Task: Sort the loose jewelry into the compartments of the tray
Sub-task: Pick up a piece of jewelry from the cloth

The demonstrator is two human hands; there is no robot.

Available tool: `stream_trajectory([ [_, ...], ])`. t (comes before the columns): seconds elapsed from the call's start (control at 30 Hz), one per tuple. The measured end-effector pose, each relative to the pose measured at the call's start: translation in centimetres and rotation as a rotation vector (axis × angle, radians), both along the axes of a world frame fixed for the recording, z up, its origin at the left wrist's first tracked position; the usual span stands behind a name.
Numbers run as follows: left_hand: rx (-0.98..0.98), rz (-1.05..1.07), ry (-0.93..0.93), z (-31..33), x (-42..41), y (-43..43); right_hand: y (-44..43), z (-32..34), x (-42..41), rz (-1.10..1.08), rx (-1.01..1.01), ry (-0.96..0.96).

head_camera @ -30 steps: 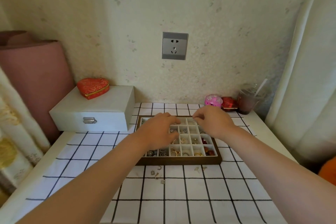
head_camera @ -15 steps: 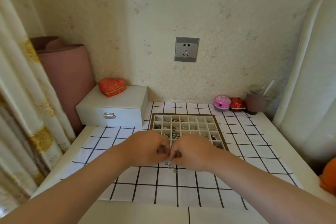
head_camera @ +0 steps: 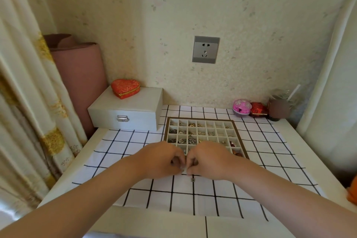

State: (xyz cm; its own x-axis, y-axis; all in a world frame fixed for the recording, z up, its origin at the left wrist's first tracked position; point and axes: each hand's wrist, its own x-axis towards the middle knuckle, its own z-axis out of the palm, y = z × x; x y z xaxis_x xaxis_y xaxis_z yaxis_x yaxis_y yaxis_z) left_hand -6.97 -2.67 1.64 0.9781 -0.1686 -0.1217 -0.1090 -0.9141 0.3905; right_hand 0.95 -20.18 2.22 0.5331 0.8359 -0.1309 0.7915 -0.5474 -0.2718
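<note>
Where the 2 bare forearms enter from the bottom corners, the elbows are cut off by the edge of the view. The left hand (head_camera: 162, 158) and right hand (head_camera: 210, 160) meet knuckle to knuckle above the checked cloth (head_camera: 135, 162), a thin white fabric with a black grid that covers most of the pale tabletop (head_camera: 154, 222). Their fingers (head_camera: 176, 162) are curled inward, and the tips of both hands pinch a small pale piece (head_camera: 184, 169) between them; its shape is too small to make out. Just nearer than the hands, 1 loose metal piece (head_camera: 192, 180) lies on the cloth, squarish and dull grey.

Behind the hands sits the tray (head_camera: 238, 135), brown-rimmed with a cream grid of square compartments. The hands hide its near rows. The visible compartments hold silver and gold bits on the left and middle and dark red ones at the near right; single pieces cannot be told apart.

To the left stands a smooth white box (head_camera: 131, 110) with a metal clasp, and a red brocade heart-shaped case (head_camera: 125, 88) rests on its lid. At the far right are a pink round case (head_camera: 242, 107), a red case (head_camera: 257, 110) and a blurred cup (head_camera: 278, 109) with a straw. A grey socket (head_camera: 205, 49) is set in the speckled wall, a pink roll (head_camera: 81, 75) leans in the corner, and a curtain (head_camera: 23, 102) is cut off at the left.
</note>
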Motion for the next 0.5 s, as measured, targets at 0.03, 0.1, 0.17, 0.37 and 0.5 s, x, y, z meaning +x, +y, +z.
stream_trajectory([
  [0.03, -0.046, 0.022, -0.006, 0.1, 0.1, 0.0, -0.1, 0.2, 0.2, -0.023, 0.017, 0.034],
  [0.1, -0.161, 0.063, -0.006, 0.5, 0.5, -0.3, -0.2, 0.7, 0.7, -0.071, 0.069, 0.117],
  [0.17, -0.306, 0.132, 0.001, 0.8, 0.8, -0.5, -0.4, 1.1, 1.3, -0.124, 0.155, 0.222],
  [0.37, -0.583, 0.350, 0.043, 1.6, 1.6, -1.0, -1.1, 1.6, 2.5, -0.255, 0.237, 0.416],
  [0.5, -0.573, 0.367, 0.101, 1.4, 1.6, -0.9, -1.6, 1.8, 2.4, -0.215, 0.018, 0.428],
])
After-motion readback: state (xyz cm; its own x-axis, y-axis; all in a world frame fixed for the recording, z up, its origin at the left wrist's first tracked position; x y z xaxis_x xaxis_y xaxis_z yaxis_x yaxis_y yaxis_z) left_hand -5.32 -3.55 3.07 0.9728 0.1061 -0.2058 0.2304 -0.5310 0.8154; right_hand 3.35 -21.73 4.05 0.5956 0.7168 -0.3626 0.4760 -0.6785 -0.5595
